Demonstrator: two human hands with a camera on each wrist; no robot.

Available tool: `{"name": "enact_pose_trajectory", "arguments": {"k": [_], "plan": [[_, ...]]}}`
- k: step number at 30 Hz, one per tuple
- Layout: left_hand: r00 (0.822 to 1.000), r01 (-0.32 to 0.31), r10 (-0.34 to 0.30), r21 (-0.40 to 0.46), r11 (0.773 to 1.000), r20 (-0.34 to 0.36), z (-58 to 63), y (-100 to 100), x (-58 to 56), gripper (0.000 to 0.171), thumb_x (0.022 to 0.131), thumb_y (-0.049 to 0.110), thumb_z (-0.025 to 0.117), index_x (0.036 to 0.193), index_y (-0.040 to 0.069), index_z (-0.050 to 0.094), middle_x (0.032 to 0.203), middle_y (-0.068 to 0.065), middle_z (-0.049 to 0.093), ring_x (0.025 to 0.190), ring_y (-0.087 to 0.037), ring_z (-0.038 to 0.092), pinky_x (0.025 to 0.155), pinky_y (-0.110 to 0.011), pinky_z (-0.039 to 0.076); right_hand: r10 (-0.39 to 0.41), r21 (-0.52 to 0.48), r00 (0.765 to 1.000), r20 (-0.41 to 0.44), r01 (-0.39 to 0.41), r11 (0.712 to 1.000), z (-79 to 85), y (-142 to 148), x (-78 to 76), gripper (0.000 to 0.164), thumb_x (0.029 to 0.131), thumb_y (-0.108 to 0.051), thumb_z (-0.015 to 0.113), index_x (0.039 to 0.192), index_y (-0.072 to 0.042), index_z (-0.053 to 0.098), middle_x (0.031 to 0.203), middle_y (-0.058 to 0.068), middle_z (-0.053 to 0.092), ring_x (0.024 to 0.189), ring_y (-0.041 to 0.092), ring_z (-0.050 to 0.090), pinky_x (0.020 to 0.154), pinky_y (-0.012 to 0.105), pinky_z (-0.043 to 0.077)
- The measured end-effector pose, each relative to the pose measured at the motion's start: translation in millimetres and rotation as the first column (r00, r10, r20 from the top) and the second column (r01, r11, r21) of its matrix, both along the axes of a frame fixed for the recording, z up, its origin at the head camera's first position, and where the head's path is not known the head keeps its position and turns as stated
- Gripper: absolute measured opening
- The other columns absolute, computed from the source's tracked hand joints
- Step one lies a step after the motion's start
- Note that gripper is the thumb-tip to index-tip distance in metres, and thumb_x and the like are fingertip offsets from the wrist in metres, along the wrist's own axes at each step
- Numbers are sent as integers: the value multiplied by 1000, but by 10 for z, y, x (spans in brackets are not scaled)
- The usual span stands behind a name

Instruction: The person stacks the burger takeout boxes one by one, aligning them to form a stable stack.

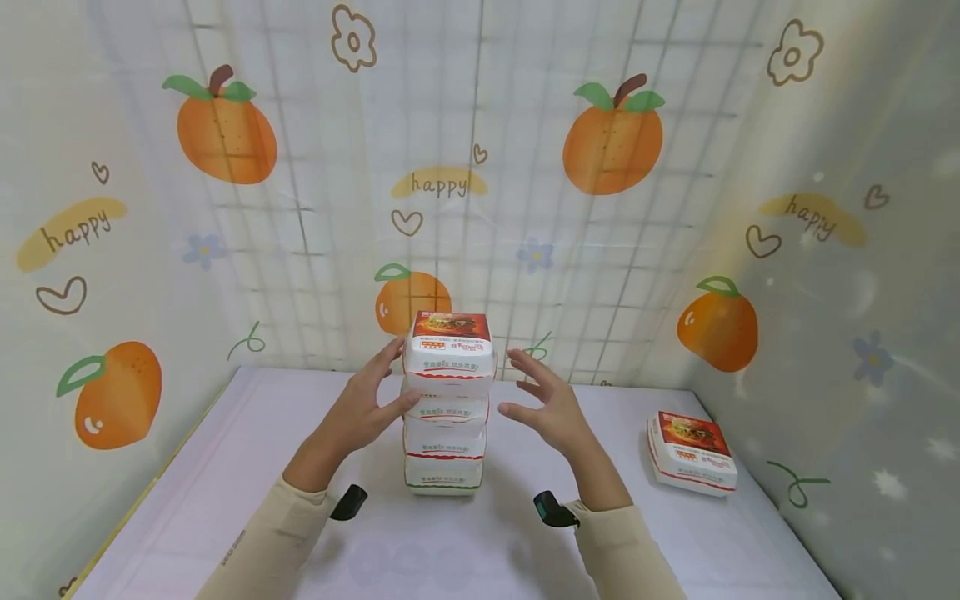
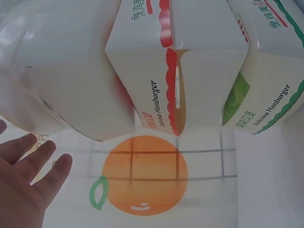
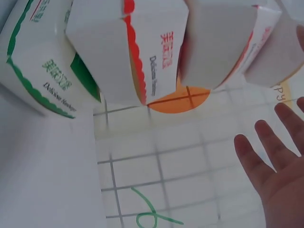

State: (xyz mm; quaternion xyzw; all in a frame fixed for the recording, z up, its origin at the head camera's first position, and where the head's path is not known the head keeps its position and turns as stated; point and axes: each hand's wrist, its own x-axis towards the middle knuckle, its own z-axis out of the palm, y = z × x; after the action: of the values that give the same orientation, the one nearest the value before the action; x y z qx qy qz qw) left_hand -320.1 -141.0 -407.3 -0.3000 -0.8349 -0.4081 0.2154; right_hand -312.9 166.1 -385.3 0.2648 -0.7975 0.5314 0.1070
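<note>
Hamburger boxes (image 1: 446, 443), four high and upright, take centre stage on the white table (image 1: 450, 542) in the head view! Green-edged box (image 1: 442, 475) at the foot, picture-topped box (image 1: 450, 357) at the summit, red burger panel facing up. Left hand (image 1: 367, 408) on one side, right hand (image 1: 553, 408) on the other, fingers spread, neither gripping a thing. Right one is clearly apart from the cardboard; the left thumb overlaps the pile's edge from this angle, and whether it brushes a box I cannot tell. And look over there: a fifth burger box (image 1: 691, 452) lies flat on its own, well apart from the pile, near the table's right edge. Four up, one off: most of the way along, I'd judge, with only that loner left over.

Across to the left wrist view, and the pile runs sideways along the top! "Delicious Hamburger" reads plainly on the red-scalloped box (image 2: 204, 90), with the green-edged one to its right. Left fingers (image 2: 57, 175) reach out near the upper end of the pile, clasping nothing.

Right wrist view now, practically a mirror image: green trim over on the left, right fingers (image 3: 249, 154) splayed near the upper boxes, the orange-printed curtain (image 3: 199, 135) showing in the gap. No grip here either! Nobody is propping that pile up, so these four look settled.
</note>
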Motion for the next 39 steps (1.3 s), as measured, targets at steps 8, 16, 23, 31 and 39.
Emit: {"name": "enact_pose_trajectory", "arguments": {"k": [8, 16, 23, 31, 39], "plan": [[1000, -22, 23, -8, 1000, 21, 21, -14, 9, 79, 93, 47, 62, 156, 26, 20, 153, 1, 35, 136, -20, 36, 103, -48, 40, -60, 66, 998, 25, 58, 996, -257, 324, -204, 74, 81, -14, 81, 146, -14, 46, 151, 7, 40, 133, 34, 42, 101, 49, 42], [999, -30, 30, -8, 1000, 17, 53, -2, -3, 80, 92, 49, 62, 156, 28, 20, 154, 1, 34, 136, -21, 37, 102, -51, 39, -157, 115, 987, 45, 151, 982, -283, 735, -204, 69, 81, -25, 81, 143, -26, 50, 149, 4, 41, 126, 37, 49, 93, 50, 48], [998, -56, 56, -5, 998, 25, 74, 14, 14, 83, 91, 52, 63, 156, 27, 19, 156, 2, 30, 139, -22, 32, 105, -55, 35, -210, 165, 975, 67, 196, 967, -343, 932, -190, 70, 82, -33, 79, 144, -22, 49, 151, 7, 40, 127, 38, 47, 93, 50, 47], [998, -68, 68, 2, 998, -7, 79, 27, -5, 85, 90, 51, 65, 157, 23, 20, 157, 2, 27, 142, -20, 26, 109, -55, 29, -292, 184, 949, 120, 268, 946, -497, 1206, -152, 74, 81, -40, 79, 145, -20, 48, 151, 9, 39, 126, 41, 48, 89, 50, 50], [999, -52, 52, 4, 999, 2, 135, 57, 6, 83, 90, 51, 64, 156, 30, 18, 157, 3, 27, 142, -20, 25, 107, -57, 30, -363, 218, 920, 145, 328, 919, -585, 1462, -129, 72, 84, -38, 77, 146, -17, 47, 150, 13, 40, 126, 45, 46, 90, 52, 49]]}}
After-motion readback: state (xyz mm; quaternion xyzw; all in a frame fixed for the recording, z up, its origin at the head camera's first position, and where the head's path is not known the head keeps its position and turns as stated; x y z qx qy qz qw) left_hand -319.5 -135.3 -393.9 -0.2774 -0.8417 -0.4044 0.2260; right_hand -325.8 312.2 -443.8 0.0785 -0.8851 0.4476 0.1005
